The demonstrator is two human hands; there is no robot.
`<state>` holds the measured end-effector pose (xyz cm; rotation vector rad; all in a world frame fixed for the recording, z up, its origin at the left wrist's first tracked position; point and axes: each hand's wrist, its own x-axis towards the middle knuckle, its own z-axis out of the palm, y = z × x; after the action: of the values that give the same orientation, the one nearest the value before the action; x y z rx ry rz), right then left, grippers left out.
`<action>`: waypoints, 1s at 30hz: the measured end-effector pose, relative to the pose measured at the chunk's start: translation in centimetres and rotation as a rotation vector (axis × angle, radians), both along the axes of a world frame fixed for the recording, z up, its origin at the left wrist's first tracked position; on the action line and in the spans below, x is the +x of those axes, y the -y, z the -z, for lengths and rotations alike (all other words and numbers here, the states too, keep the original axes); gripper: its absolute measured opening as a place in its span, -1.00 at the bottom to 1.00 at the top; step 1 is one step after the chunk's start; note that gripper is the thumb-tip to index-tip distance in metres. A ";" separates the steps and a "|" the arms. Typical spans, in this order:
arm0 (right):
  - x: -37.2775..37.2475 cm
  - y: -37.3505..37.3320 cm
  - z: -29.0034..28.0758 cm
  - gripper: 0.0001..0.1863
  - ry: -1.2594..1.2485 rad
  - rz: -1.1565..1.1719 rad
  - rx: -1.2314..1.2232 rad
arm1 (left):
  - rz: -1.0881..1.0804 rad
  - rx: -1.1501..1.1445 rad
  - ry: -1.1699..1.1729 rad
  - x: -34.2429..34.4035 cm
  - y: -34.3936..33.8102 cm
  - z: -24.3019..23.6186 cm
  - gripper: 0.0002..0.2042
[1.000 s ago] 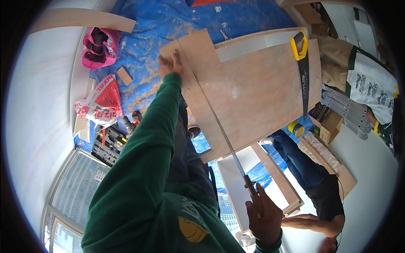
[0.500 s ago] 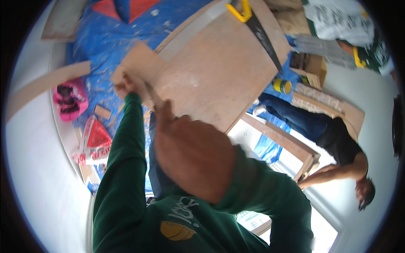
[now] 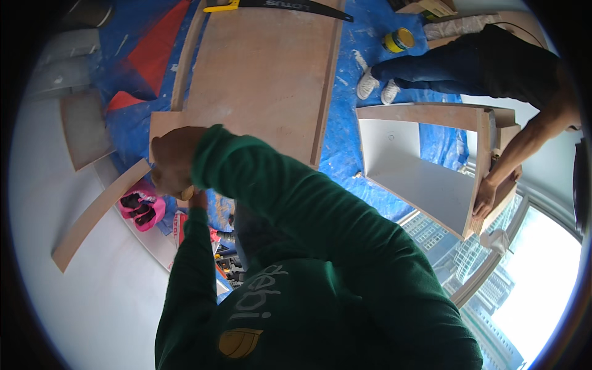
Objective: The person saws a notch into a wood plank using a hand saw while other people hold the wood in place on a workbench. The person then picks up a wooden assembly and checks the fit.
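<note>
My right hand (image 3: 174, 157) reaches across to the left, its fingers curled; whatever it grips is hidden beneath it. My left hand (image 3: 199, 198) is low behind it, mostly covered by the right hand and sleeve, so its fingers do not show. A small flat piece of plywood (image 3: 161, 122) sticks out just beyond my right hand, at the near left corner of a large wooden panel (image 3: 265, 74). On the panel's far end rests a handsaw (image 3: 296, 6) with a black blade and yellow handle.
Blue sheeting (image 3: 345, 148) covers the floor. A curved wooden strip (image 3: 98, 213) leans on the left wall near a pink bag (image 3: 143, 209). At right, a person (image 3: 475, 68) grips a wooden cabinet frame (image 3: 425, 114). A yellow tin (image 3: 399, 40) stands near their white shoes.
The view has swung round, shifting the panel and cabinet frame in the picture. My right hand has moved away from me and leftward; it now covers most of my left hand.
</note>
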<state>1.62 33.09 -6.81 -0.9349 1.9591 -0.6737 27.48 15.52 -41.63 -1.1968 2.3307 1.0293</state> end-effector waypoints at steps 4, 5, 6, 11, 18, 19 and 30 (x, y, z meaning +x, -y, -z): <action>1.8 -6.2 -0.9 -0.46 0.290 0.040 -0.300 | 0.167 0.120 0.086 7.5 -12.5 -3.7 -0.26; 1.8 -7.4 -0.6 -0.39 0.371 0.048 -0.344 | 0.180 0.129 0.036 8.6 -15.3 -4.7 -0.28; 2.1 -8.4 2.0 -0.07 0.356 0.017 -0.171 | 0.202 0.145 -0.028 8.8 -17.7 -5.5 -0.31; 3.8 -11.5 4.3 -0.09 0.532 0.200 -0.113 | 0.204 0.155 0.077 11.4 -23.0 -13.8 -0.51; 7.3 -19.3 14.8 -0.18 0.438 0.287 0.176 | 0.146 0.290 0.285 21.5 -29.8 -16.8 -0.72; 7.8 -20.9 16.3 -0.21 0.394 0.307 0.198 | 0.121 0.301 0.302 23.1 -31.0 -16.1 -0.73; 16.0 -42.8 32.5 -0.71 -0.072 0.729 0.164 | 0.045 0.342 -0.080 29.2 -28.1 -15.2 -0.85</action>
<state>17.67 75.93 -39.29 -0.1184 2.3820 -0.8612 56.72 43.60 -26.46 -0.9818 2.1126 1.4120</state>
